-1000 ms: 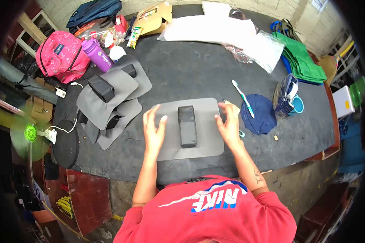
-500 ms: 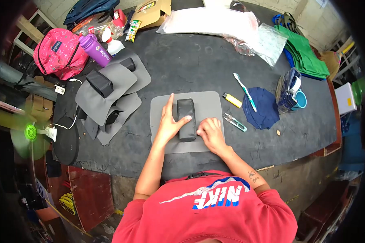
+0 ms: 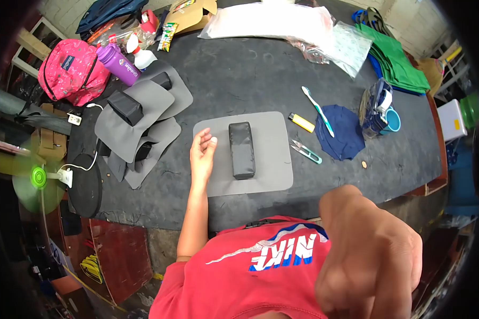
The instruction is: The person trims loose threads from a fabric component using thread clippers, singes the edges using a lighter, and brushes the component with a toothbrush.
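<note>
A grey flat panel [image 3: 271,159] lies on the dark table, with a black padded rectangular block [image 3: 241,150] upright along its middle. Over the panel's left edge is my left hand [image 3: 201,157], apart from the block, its fingers loosely bent and holding nothing. My right hand [image 3: 372,250] is raised close to the camera at the lower right, large and bent at the knuckles. Its fingertips are hidden, so I cannot see whether anything is in it.
Similar grey panels [image 3: 157,101] with black blocks are piled at the left. Thread snips [image 3: 306,151], a yellow lighter [image 3: 302,123], a toothbrush [image 3: 318,111] and dark blue cloth [image 3: 341,135] lie right. A purple bottle [image 3: 118,65] and pink backpack [image 3: 72,74] stand at back left.
My right hand has left the panel beside the block and risen toward the camera. My left hand has let go of the block and drawn left. The view has shifted slightly.
</note>
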A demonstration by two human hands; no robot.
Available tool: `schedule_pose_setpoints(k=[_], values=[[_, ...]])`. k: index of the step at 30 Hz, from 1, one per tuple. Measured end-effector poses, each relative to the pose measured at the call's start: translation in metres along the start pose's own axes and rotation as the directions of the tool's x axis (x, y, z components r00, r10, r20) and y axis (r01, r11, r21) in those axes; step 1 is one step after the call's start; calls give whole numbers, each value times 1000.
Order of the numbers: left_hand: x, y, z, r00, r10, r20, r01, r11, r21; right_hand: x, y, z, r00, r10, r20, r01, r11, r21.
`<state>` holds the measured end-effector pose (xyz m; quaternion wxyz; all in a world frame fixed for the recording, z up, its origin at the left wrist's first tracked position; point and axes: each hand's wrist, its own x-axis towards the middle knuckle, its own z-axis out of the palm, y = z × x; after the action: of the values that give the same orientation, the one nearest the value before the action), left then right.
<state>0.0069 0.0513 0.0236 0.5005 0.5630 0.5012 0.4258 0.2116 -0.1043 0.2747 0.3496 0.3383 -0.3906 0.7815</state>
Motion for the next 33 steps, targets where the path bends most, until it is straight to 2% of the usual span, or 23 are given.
schedule_pose_setpoints(k=[4, 10, 16, 32, 33], values=[[-6, -4, -5, 999, -37, 27, 37, 999, 28, 8, 4, -7, 997, 55, 45, -60, 992, 113], [-6, -10, -3, 999, -29, 27, 30, 999, -27, 13, 6, -8, 987, 114, 117, -139, 961, 238], [-7, -9, -3, 999, -45, 20, 45, 999, -8, 19, 6, -13, 952, 187, 244, -271, 884, 380], [-5, -15, -2, 1000, -17, -2, 17, 1000, -19, 15, 7, -14, 992, 85, 91, -108, 954, 280], [-5, -16, -2, 1000, -11, 0, 11, 1000, -12, 17, 10, -14, 995, 2, 101, -32, 957, 289]])
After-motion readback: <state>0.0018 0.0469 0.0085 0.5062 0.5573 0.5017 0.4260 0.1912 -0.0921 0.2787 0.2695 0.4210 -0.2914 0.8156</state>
